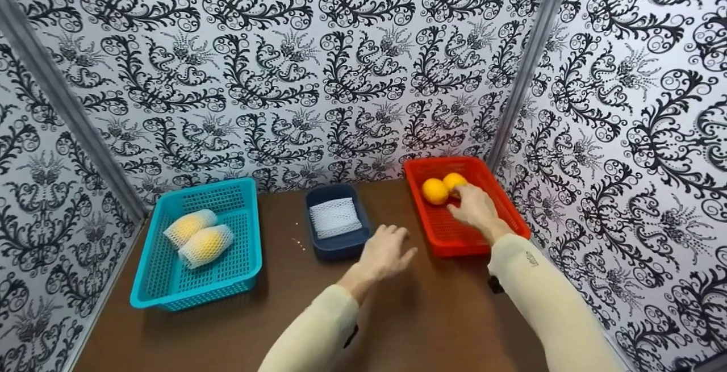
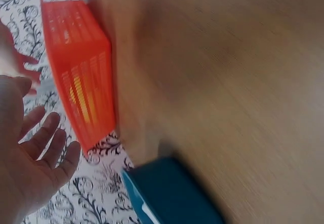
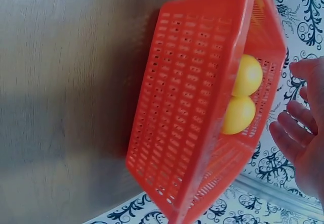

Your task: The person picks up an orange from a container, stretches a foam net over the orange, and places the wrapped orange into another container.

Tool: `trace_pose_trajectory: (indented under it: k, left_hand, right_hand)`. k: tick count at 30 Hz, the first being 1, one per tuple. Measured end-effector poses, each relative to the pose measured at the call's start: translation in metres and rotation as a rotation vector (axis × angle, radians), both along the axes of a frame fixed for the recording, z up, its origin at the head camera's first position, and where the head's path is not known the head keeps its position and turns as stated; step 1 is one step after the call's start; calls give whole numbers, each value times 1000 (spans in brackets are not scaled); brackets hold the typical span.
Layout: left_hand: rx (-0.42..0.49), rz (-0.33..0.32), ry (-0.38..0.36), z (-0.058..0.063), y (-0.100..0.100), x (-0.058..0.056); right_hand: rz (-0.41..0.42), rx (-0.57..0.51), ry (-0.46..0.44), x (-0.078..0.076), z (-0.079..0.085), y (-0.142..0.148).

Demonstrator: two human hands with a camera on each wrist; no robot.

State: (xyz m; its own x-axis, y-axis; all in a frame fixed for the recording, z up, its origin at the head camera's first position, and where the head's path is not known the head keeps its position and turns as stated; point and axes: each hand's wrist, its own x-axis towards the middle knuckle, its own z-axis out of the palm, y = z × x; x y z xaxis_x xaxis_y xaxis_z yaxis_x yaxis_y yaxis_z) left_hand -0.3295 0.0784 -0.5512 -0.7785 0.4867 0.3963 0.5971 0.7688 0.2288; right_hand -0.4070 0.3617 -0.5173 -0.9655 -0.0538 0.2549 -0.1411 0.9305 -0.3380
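Two oranges lie side by side at the far end of a red basket. My right hand reaches over this basket and overlaps the farther orange in the head view. In the right wrist view, a gap shows between the loosely bent fingers of that hand and the oranges. My left hand hovers beside the near right corner of a small navy tray, its fingers relaxed and holding nothing. White foam net sleeves lie in that tray.
On the left stands a turquoise basket with two fruits in white foam nets. All three containers stand on a brown table. Patterned walls rise behind and at both sides. Small pale crumbs lie left of the navy tray.
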Motion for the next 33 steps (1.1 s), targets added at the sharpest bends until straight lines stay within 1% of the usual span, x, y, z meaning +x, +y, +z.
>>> trace_pose_trajectory:
  k: [4, 7, 9, 12, 13, 14, 16, 18, 19, 20, 22, 24, 27, 33]
  left_hand:
    - [-50, -5, -7, -2, 20, -6]
    - [-71, -3, -23, -4, 33, -10]
    - [-77, -5, -42, -5, 42, -15]
    - [-69, -27, -36, -12, 55, -25]
    - [-48, -53, 2, -30, 61, -40]
    - [-46, -68, 30, -35, 65, -44]
    - [-53, -102, 114, -43, 72, -49]
    - [-65, -133, 209, -49, 78, -49]
    - [-71, -140, 253, -50, 80, -50]
    - [-93, -138, 268, -36, 80, -37]
    - [-109, -133, 325, -37, 81, -36]
    - [-131, -120, 349, -36, 82, -34]
    - [-144, -124, 383, -37, 82, -36]
    - [-148, -184, 477, -40, 83, -45]
  right_hand:
    - [-12, 12, -13, -7, -6, 7]
    - [-27, 22, -50, -15, -13, 11]
    - [-31, 33, -75, -20, -17, 16]
    - [-31, 55, -99, -29, -20, 24]
    - [-29, 62, -101, -31, -20, 27]
    - [-27, 71, -102, -34, -21, 30]
    - [-30, 77, -109, -39, -22, 35]
    - [-33, 87, -123, -43, -23, 38]
    - [-32, 91, -130, -47, -23, 40]
    - [-30, 94, -134, -51, -23, 41]
    - [-23, 95, -138, -58, -22, 43]
    - [-16, 96, -132, -66, -22, 45]
    - [-12, 94, -121, -77, -22, 47]
    - [-19, 86, -122, -97, -28, 55]
